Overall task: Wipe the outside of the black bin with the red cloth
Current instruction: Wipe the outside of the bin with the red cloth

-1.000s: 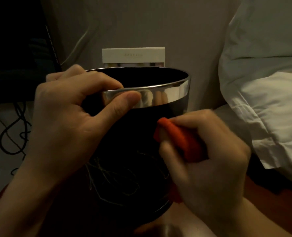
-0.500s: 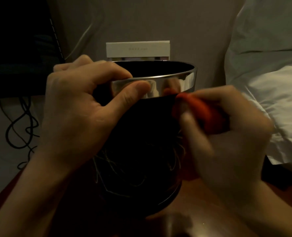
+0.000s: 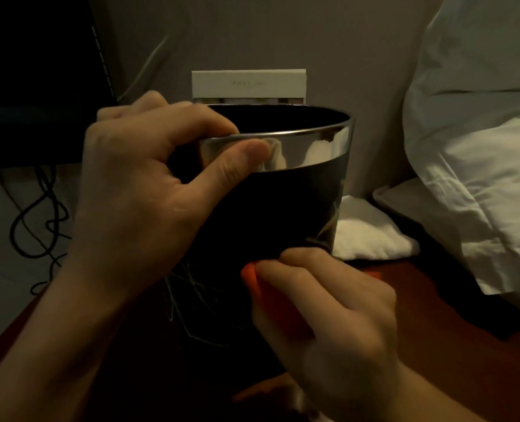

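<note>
Standing on the reddish tabletop point(image 3: 435, 300), the black bin point(image 3: 267, 214) looks light, glossy and likely slippery — so the left hand point(image 3: 149, 193) pinches its rim while the right hand point(image 3: 337, 324), fingers curled round the soft red cloth point(image 3: 270, 296), presses low on its side.

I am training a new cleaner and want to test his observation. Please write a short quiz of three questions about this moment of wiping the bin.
1. True or false: the left hand grips the silver rim of the black bin.
2. Where is the red cloth pressed? A) rim B) lower wall C) inside
3. What white folded thing lies right of the bin?

Key: 1 true. 2 B, held by the right hand. 3 a towel.
</note>
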Available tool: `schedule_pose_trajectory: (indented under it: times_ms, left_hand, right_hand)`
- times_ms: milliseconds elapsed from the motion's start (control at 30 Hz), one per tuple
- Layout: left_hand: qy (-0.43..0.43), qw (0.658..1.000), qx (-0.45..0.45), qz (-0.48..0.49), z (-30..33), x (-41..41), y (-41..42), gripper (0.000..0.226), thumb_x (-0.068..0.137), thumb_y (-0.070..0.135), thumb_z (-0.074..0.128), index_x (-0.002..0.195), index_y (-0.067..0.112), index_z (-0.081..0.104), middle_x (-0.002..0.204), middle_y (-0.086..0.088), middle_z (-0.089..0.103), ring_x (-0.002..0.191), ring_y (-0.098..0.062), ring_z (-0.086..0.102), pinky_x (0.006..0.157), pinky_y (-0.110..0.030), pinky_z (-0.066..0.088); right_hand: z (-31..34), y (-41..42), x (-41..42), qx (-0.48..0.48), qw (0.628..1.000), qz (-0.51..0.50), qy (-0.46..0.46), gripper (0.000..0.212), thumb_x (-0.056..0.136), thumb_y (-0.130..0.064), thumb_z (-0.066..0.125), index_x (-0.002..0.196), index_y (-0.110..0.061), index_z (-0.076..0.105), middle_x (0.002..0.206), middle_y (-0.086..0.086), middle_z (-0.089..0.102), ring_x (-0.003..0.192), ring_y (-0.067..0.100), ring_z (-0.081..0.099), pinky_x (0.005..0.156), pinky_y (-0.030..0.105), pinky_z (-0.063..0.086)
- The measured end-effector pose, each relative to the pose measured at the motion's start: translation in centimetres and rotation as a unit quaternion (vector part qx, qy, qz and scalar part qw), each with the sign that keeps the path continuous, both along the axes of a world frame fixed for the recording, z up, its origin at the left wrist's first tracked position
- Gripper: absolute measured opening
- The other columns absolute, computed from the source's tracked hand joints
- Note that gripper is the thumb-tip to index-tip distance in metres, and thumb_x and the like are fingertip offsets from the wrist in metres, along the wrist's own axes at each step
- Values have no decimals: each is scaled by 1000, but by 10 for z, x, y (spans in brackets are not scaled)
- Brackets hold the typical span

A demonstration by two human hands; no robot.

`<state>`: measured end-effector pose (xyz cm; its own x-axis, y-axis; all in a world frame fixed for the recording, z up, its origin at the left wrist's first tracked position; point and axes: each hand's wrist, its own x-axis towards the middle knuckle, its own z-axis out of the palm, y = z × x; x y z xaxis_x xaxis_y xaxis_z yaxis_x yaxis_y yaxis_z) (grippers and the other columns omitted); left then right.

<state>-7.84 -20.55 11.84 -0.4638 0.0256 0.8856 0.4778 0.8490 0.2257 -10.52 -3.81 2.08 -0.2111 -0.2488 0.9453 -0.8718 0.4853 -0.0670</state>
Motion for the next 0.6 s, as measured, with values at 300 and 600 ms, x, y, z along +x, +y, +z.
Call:
schedule_pose_trajectory:
  times_ms: [300, 600]
  left_hand:
    - [0, 1000, -9, 9, 4, 2, 2, 17, 88, 57, 56, 90, 40, 56, 71, 24, 44, 74, 12, 47, 72, -15, 31]
    - [2, 1000, -17, 18, 3, 1, 1, 18, 87, 57, 55, 89, 39, 58, 72, 23, 45, 77, 13, 46, 72, -15, 31]
  right_hand:
    - [17, 2, 2, -23, 999, -31, -9, 15, 92, -21, 73, 93, -6, 77, 87, 8, 68, 75, 22, 62, 68, 32, 50]
    - [42, 6, -8, -95, 993, -65, -9, 10, 89, -16, 76, 91, -6, 75, 88, 7, 66, 78, 12, 54, 70, 19, 42]
